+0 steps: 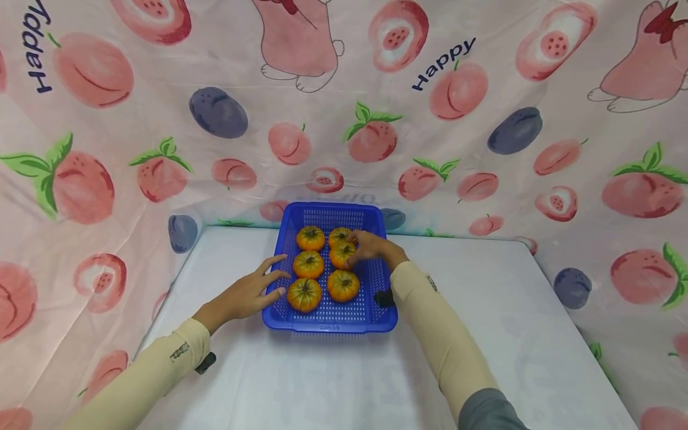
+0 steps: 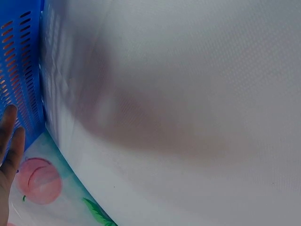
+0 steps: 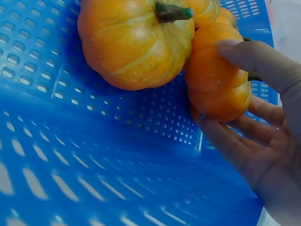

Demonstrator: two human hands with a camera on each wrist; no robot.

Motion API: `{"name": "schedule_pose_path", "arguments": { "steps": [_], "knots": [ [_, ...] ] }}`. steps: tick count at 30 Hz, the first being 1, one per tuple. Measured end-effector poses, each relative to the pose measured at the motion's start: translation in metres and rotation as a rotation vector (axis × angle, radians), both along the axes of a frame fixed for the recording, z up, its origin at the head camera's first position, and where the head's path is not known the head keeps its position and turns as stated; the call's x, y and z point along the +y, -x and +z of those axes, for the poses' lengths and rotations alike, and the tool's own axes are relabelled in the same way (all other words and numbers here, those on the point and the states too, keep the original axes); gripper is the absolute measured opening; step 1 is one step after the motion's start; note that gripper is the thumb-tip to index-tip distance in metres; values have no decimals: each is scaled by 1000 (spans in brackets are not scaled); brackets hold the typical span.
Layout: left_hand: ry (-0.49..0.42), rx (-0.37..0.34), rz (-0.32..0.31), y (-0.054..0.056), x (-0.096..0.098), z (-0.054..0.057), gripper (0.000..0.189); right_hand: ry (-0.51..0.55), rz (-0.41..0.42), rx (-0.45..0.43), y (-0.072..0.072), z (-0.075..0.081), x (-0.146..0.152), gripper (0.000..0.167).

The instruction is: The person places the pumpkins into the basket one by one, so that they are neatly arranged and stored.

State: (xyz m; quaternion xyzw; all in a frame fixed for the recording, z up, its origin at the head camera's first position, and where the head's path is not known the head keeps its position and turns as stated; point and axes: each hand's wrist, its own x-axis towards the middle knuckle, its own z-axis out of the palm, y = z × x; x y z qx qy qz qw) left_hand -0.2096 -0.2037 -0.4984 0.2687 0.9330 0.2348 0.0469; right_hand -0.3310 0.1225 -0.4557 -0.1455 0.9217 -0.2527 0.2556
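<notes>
A blue plastic basket (image 1: 330, 328) with slotted walls holds several small orange pumpkins in two columns. My right hand (image 1: 372, 247) reaches over the basket's right side and grips the middle pumpkin of the right column (image 1: 341, 255). In the right wrist view, the thumb lies on one side of that pumpkin (image 3: 214, 70) and the fingers curl round the other. A pumpkin with a dark green stem (image 3: 134, 42) sits close beside it. My left hand (image 1: 248, 294) is at the basket's left rim, fingers spread, beside the left-column pumpkins (image 1: 304, 295). Only its fingers show in the left wrist view, against the slotted wall (image 2: 21, 70).
The basket stands towards the back of a white table (image 1: 484, 310). Behind and at the sides hangs a pink cloth (image 1: 333, 107) printed with fruit. A small black object (image 1: 384, 298) shows at the right sleeve, another (image 1: 206, 362) at the left sleeve.
</notes>
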Motion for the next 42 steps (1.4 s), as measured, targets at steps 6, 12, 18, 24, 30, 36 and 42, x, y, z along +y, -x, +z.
{"name": "schedule_pose_path", "arguments": {
  "steps": [6, 12, 18, 24, 30, 36, 42],
  "knots": [
    [2, 8, -1, 0, 0, 0, 45, -13, 1, -16, -2, -4, -3, 69],
    [-3, 3, -1, 0, 0, -1, 46, -28, -22, -44, -2, -11, -7, 65],
    [4, -6, 2, 0, 0, -1, 46, -30, -54, -66, -4, -16, -10, 62],
    [-6, -3, -1, -1, 1, 0, 45, -35, -71, -78, -7, -18, -12, 67],
    [0, 9, -1, 0, 1, 1, 47, -34, -55, -64, -9, -20, -14, 71],
    [3, -4, -1, -1, 2, 2, 47, -12, -56, -64, -11, -15, -12, 74],
    [9, -5, 1, -2, 2, 5, 49, 34, -23, -2, -12, -3, -9, 80]
  ]
}}
